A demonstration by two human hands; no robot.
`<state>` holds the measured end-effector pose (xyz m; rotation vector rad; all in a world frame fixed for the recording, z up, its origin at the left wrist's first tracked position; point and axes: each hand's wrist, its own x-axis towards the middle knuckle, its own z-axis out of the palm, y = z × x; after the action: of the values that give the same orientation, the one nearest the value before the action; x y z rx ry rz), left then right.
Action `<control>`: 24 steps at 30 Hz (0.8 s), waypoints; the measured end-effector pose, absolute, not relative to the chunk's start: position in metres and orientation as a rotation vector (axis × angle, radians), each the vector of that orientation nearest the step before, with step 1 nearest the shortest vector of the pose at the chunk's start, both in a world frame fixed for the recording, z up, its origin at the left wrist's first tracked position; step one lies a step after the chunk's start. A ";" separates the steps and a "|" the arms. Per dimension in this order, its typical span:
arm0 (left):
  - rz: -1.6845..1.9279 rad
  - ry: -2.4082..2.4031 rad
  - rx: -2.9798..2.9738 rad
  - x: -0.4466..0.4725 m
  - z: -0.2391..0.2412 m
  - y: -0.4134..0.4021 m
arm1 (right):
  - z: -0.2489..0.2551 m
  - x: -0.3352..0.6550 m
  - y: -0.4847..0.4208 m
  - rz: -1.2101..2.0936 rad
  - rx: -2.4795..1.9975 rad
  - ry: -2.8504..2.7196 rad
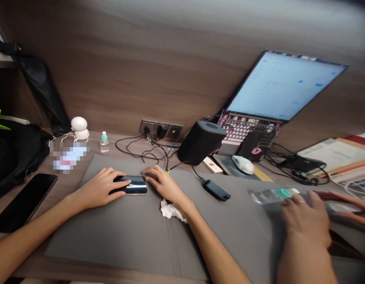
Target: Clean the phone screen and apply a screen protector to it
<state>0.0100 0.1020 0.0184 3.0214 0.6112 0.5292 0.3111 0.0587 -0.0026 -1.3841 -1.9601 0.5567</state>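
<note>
A dark-screened smartphone (136,186) with a pale edge lies on the grey desk mat (126,232). My left hand (101,187) is over its left end, with one finger on the screen and a finger and thumb at opposite long edges. At the right end of the phone is my right hand (163,183), fingers loosely stretched towards the upper corner and apart from each other. Whether they touch the phone, I cannot tell. A crumpled white tissue (170,210) is partly hidden by my right wrist.
Another person's hands (306,215) are blurred at the right, by a clear bottle with a teal cap (284,193). Behind stand a black speaker (197,142), a laptop (283,90) and a mouse (243,165). A black adapter (216,190) and another phone (25,201) flank my arms.
</note>
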 end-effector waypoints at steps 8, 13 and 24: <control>0.467 0.638 3.024 0.009 0.021 0.102 | 0.020 0.309 0.047 0.527 -1.427 -1.946; 0.442 0.664 2.992 0.008 0.022 0.102 | 0.035 0.308 0.036 0.457 -1.463 -2.044; 0.426 0.692 2.974 0.008 0.023 0.103 | 0.042 0.302 0.034 0.280 -1.564 -2.225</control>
<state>0.0078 0.1032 0.0230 2.9741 0.6923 0.4260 0.3020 0.0340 0.0420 -1.5635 -2.2255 0.2797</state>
